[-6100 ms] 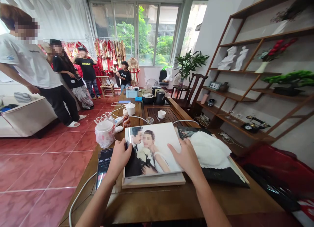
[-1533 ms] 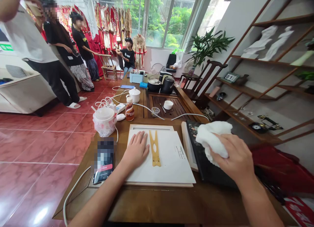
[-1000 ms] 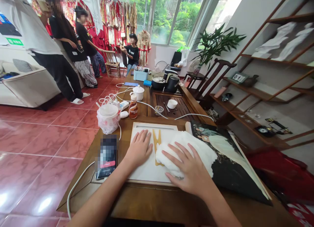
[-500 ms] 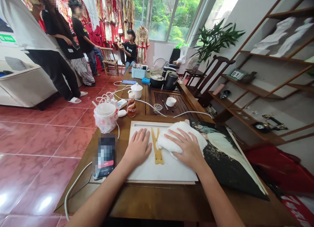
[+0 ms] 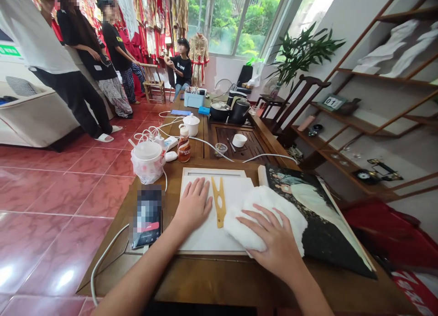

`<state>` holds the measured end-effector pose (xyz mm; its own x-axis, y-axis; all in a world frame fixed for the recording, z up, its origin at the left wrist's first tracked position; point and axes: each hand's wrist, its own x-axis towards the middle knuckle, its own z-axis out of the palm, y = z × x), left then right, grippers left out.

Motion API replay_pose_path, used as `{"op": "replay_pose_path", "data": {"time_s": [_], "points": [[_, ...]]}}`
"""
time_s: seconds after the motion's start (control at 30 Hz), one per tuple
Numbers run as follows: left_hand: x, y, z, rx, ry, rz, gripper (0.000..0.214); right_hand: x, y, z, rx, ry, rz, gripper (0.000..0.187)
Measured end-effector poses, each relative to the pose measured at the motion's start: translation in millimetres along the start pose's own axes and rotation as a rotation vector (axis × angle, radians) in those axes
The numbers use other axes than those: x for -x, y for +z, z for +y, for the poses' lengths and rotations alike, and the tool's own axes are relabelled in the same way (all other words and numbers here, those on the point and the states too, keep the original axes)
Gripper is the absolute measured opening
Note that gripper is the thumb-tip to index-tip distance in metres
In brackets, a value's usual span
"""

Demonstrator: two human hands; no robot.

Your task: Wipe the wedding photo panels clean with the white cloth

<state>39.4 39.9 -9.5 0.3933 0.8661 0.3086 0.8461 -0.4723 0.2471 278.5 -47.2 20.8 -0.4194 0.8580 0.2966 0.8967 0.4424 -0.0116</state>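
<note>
"01" on a desk calendar [image 5: 332, 102]

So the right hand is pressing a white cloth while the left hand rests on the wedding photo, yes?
No: the head view shows the left hand on the white board, not the wedding photo. The right hand is pressing the white cloth, as you said.

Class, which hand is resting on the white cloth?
The right hand, spread on the white cloth; the left hand lies on the white board instead.
</note>
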Motion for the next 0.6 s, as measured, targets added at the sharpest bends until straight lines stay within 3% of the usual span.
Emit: {"op": "replay_pose_path", "data": {"time_s": [0.37,0.47,0.6], "points": [[2.3,-2.3,1.0,-0.039,0.044,-0.007,0.047,-96.0,16.6,37.1,0.049,0.052,0.027,0.044],[1.9,-3.6,3.7,-0.043,0.022,0.001,0.047,-90.2,14.9,34.7,0.043,0.054,0.033,0.039],[-0.4,-4.2,6.9,-0.028,0.005,-0.001,0.046,-49.7,8.2,20.7,0.023,0.040,0.018,0.042]]}}
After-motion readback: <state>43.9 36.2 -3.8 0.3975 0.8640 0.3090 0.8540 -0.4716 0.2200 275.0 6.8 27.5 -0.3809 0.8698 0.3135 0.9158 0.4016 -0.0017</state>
